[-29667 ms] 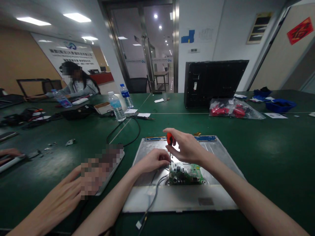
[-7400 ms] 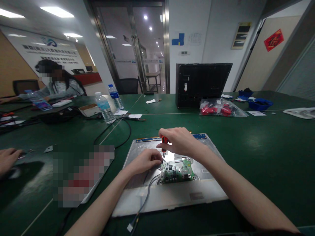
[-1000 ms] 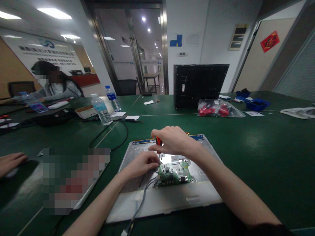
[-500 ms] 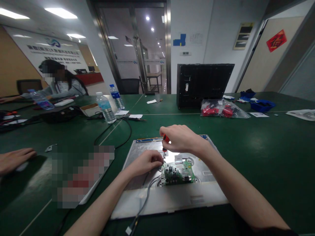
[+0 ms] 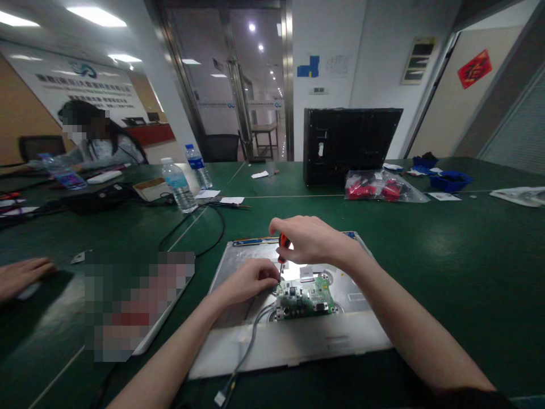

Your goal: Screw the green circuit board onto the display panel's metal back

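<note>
A screwdriver with a red and black handle is gripped from above by my right hand. Its thin shaft points down at the upper left corner of a green circuit board. Beside the tip, my left hand has its thumb and fingers pinched together; whether it holds a small part there is hidden. The board lies on the metal back of a flat display panel. A grey cable bundle with a white plug runs from the board's left side towards me.
A black monitor housing stands behind, with a bag of red parts before it. Water bottles and cables are at the back left. Another person's hand rests at the left edge, on a mouse. A second person sits farther back.
The whole view has shifted slightly. Over the board corner, my right hand has turned a little with the screwdriver, its index finger reaching farther left. My left hand keeps its place.
</note>
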The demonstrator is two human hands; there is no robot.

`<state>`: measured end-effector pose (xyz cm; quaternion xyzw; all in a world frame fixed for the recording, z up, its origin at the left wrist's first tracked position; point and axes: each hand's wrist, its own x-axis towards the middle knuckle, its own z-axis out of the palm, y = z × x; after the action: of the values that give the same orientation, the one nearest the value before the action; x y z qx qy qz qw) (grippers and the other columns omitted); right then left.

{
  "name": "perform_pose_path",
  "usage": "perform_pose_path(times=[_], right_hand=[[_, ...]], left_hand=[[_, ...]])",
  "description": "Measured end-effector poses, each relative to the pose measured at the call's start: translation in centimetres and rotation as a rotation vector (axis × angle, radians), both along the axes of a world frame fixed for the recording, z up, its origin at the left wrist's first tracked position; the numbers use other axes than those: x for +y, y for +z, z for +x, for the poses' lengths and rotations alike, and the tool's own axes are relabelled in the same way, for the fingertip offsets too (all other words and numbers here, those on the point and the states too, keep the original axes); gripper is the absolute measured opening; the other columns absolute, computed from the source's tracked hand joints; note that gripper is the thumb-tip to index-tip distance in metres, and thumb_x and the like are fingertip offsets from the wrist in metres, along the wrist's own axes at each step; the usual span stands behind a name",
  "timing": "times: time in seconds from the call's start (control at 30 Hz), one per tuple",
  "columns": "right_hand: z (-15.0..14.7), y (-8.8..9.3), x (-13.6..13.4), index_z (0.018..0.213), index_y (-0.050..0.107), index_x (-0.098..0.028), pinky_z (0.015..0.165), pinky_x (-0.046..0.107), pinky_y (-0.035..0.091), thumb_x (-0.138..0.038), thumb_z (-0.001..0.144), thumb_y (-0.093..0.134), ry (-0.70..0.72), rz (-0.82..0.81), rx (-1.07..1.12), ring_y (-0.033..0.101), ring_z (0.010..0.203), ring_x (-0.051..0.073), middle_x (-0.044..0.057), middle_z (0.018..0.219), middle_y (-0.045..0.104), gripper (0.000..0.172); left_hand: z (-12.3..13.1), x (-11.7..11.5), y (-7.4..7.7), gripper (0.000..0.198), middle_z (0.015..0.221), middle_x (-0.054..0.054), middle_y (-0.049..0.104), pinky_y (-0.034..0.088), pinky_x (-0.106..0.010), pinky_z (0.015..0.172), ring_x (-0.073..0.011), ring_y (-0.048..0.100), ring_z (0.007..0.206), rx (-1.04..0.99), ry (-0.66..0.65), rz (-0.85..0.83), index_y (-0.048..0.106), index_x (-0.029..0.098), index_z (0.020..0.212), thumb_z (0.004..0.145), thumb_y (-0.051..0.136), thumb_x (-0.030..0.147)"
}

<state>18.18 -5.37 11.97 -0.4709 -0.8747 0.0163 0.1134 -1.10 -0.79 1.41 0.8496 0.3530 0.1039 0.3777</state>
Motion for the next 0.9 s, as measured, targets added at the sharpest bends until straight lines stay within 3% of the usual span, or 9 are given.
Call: perform_pose_path(times=[0.13, 0.3, 0.43, 0.53, 0.67, 0.9], right_hand=[[0.03, -0.04, -0.03, 0.112, 0.054, -0.019, 0.058, 0.026, 0.032, -0.03, 0.083, 0.06, 0.11, -0.033, 0.05, 0.062, 0.081, 0.02, 0.006, 0.094, 0.071, 0.032], [-0.57, -0.18, -0.1, 0.105, 0.058, -0.021, 0.053, 0.026, 0.026, -0.052, 0.089, 0.056, -0.042, 0.051, -0.03, 0.062, 0.071, 0.02, 0.007, 0.084, 0.07, 0.036], [-0.88, -0.17, -0.06, 0.094, 0.062, -0.022, 0.052, 0.027, 0.022, -0.048, 0.095, 0.047, -0.075, 0.065, -0.066, 0.062, 0.069, 0.018, 0.004, 0.075, 0.068, 0.03], [-0.72, -0.18, -0.09, 0.104, 0.059, -0.021, 0.052, 0.027, 0.022, -0.035, 0.092, 0.051, -0.038, 0.065, -0.043, 0.061, 0.071, 0.018, 0.005, 0.083, 0.07, 0.02], [-0.35, -0.14, -0.29, 0.11, 0.052, -0.017, 0.052, 0.026, 0.024, -0.026, 0.083, 0.055, 0.036, 0.039, 0.005, 0.061, 0.074, 0.018, 0.006, 0.093, 0.071, 0.029], [-0.73, -0.12, -0.11, 0.098, 0.057, -0.018, 0.051, 0.027, 0.021, -0.051, 0.092, 0.046, -0.06, 0.07, -0.019, 0.06, 0.066, 0.018, 0.007, 0.081, 0.07, 0.035]], left_hand=[[-0.06, 0.04, -0.2, 0.012, 0.07, 0.0, 0.063, 0.043, -0.027, 0.064, -0.0166, 0.057, 0.067, 0.033, 0.01, -0.013, 0.066, 0.015, 0.08, 0.078, 0.057, 0.024], [-0.01, 0.12, -0.3, 0.01, 0.072, -0.001, 0.063, 0.044, -0.027, 0.066, -0.0172, 0.059, 0.07, 0.0, 0.013, -0.007, 0.064, 0.016, 0.078, 0.077, 0.057, 0.023], [0.11, 0.08, -0.14, 0.009, 0.066, 0.001, 0.06, 0.041, -0.026, 0.061, -0.0157, 0.056, 0.064, -0.008, 0.002, -0.011, 0.064, 0.016, 0.075, 0.076, 0.058, 0.022], [0.1, 0.1, -0.12, 0.01, 0.062, 0.002, 0.059, 0.04, -0.025, 0.059, -0.0148, 0.054, 0.061, -0.003, 0.005, -0.011, 0.065, 0.016, 0.076, 0.076, 0.058, 0.024], [0.01, 0.22, -0.25, 0.01, 0.062, 0.002, 0.059, 0.04, -0.025, 0.059, -0.0148, 0.054, 0.06, 0.006, 0.008, -0.015, 0.065, 0.016, 0.076, 0.076, 0.058, 0.024], [-0.06, 0.19, -0.02, 0.01, 0.07, 0.0, 0.063, 0.043, -0.027, 0.065, -0.0166, 0.058, 0.068, 0.011, 0.004, 0.009, 0.065, 0.016, 0.077, 0.076, 0.058, 0.023]])
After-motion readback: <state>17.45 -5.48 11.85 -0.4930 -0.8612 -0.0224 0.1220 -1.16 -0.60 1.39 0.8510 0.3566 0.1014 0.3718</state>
